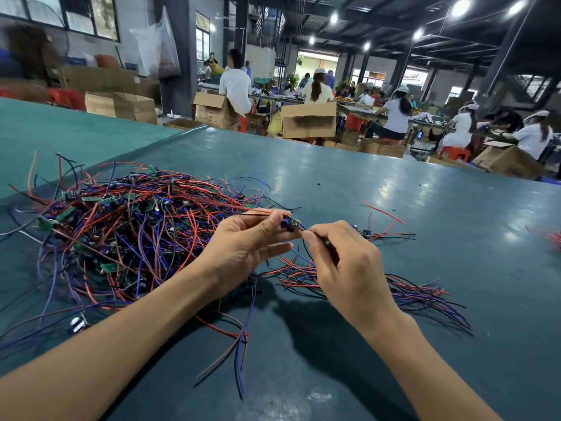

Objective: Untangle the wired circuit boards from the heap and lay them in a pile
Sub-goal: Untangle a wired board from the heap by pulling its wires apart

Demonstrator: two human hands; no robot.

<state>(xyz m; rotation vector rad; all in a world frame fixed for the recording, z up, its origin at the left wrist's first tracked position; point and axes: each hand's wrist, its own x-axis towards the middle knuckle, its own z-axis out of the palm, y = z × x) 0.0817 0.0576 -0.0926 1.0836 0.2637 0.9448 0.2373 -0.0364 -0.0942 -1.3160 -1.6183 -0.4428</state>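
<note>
Both grips are closed on one small thing: the left hand (243,247) pinches a circuit board (292,223) between thumb and forefinger, its other fingers loosely spread below, and the right hand (343,262) pinches the wires that leave the board at its 3 o'clock side, with the fingers curled in. The board is lifted above the counter (394,189), just beside the 3 o'clock edge of the big heap (127,232) of red, blue and black wires with green boards inside it. Some wires of the held board hang down under the hands and I judge that they are not yet free from the heap.

To do this step well, I think the left hand should keep the board firm and quiet, while the right hand slides along one wire at a time toward its free end, not pulling hard, because a strong pull may tighten a knot or break a solder joint. If a wire resists, it is better to lift the crossing wire than to force it.

A loose bundle of wires (394,293) lies at 4 o'clock from the hands, and I suppose this is the pile for finished pieces.
</note>
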